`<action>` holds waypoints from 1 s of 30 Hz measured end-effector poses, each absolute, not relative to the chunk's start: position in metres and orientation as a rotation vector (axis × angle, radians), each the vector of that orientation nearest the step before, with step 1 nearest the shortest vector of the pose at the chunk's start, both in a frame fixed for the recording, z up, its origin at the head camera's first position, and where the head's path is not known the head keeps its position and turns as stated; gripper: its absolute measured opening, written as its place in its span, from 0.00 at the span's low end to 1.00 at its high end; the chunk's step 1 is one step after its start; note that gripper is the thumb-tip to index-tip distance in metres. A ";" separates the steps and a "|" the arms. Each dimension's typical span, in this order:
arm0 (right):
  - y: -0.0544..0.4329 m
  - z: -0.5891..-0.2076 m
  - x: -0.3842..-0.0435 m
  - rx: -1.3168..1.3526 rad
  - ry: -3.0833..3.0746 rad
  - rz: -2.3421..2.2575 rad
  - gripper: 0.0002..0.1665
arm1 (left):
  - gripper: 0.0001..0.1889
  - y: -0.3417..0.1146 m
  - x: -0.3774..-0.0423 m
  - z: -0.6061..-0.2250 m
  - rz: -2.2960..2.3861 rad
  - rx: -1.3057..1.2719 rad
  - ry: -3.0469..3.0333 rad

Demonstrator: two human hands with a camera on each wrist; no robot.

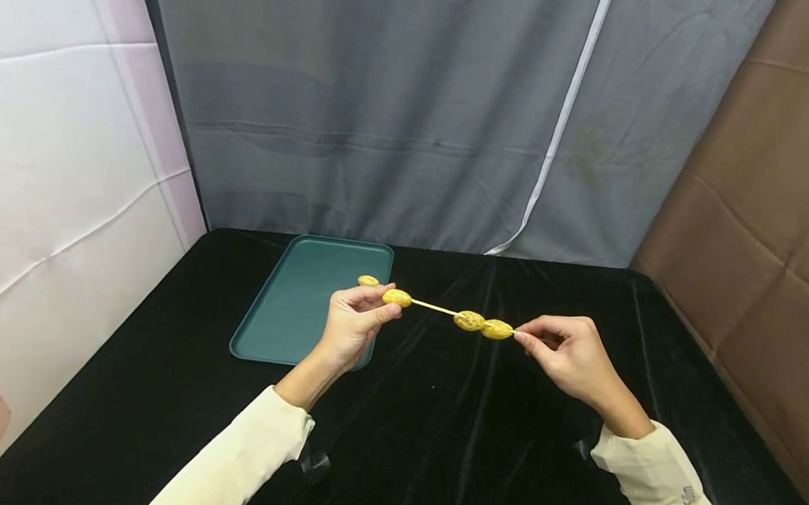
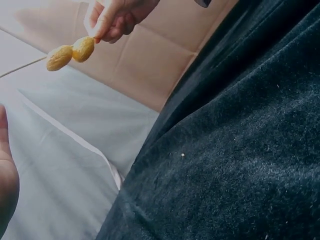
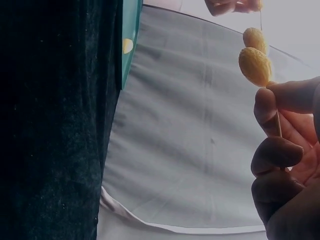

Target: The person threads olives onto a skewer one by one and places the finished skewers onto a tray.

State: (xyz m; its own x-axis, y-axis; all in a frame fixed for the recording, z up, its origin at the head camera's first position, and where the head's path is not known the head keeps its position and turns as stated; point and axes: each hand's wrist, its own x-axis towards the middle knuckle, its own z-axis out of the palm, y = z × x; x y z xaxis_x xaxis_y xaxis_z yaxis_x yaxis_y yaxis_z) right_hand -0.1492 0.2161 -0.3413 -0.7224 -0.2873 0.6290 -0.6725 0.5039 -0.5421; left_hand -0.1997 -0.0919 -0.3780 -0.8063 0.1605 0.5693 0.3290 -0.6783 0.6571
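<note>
Basically, w/ our L hand [image 1: 352, 325] we're pinching a yellow, speckled oval piece [image 1: 397, 297] b/w thumb & fingers, held up just beside the R edge of a dark-green, rectangular tray w/ rounded corners [image 1: 301, 301]. That piece sits on the tray-side end of a thin, pale, straight stick [image 1: 432, 306], which runs off to the tray's R, tilted slightly down in the head view. Well R of the tray, w/ our R hand [image 1: 569, 358] we're pinching the stick's other end b/w thumb & index; per the R wrist view, its tail runs down into our curled fingers. Next to that grip, two more yellow ovals [image 1: 469, 321] are threaded on, touching end to end; bare stick shows b/w them & the single one. A 4th yellow oval [image 1: 368, 280] lies on the tray by its R edge, just beyond our L hand. The tray's on a black, velvet-covered counter [image 1: 437, 435], w/ a grey fabric curtain [image 1: 383, 116] behind it, a white panel [image 1: 63, 147] to its L & a brown panel [image 1: 754, 170] far R.
</note>
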 end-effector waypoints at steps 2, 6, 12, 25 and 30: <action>0.216 -0.342 -0.149 0.783 -2.302 1.114 0.10 | 0.17 -0.091 -0.200 -0.379 -2.638 -0.928 -1.214; 0.213 -0.344 -0.149 0.754 -2.316 1.112 0.11 | 0.16 -0.090 -0.200 -0.379 -2.646 -0.907 -1.231; 0.198 -0.331 -0.138 0.752 -2.328 1.142 0.10 | 0.16 -0.089 -0.199 -0.381 -2.648 -0.893 -1.217; 0.186 -0.320 -0.135 0.762 -2.340 1.185 0.09 | 0.13 -0.082 -0.199 -0.386 -2.638 -0.886 -1.264; 0.184 -0.328 -0.141 0.755 -2.362 1.195 0.09 | 0.13 -0.081 -0.198 -0.388 -2.621 -0.869 -1.302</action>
State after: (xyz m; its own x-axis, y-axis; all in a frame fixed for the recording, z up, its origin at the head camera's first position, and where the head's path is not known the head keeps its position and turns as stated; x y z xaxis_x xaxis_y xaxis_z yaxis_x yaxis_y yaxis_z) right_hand -0.1411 0.1842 -0.3278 -0.7806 -0.2886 0.5544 -0.6176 0.4922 -0.6134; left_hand -0.1981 -0.0811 -0.3880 -0.8343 0.1662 0.5256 0.3184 -0.6331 0.7056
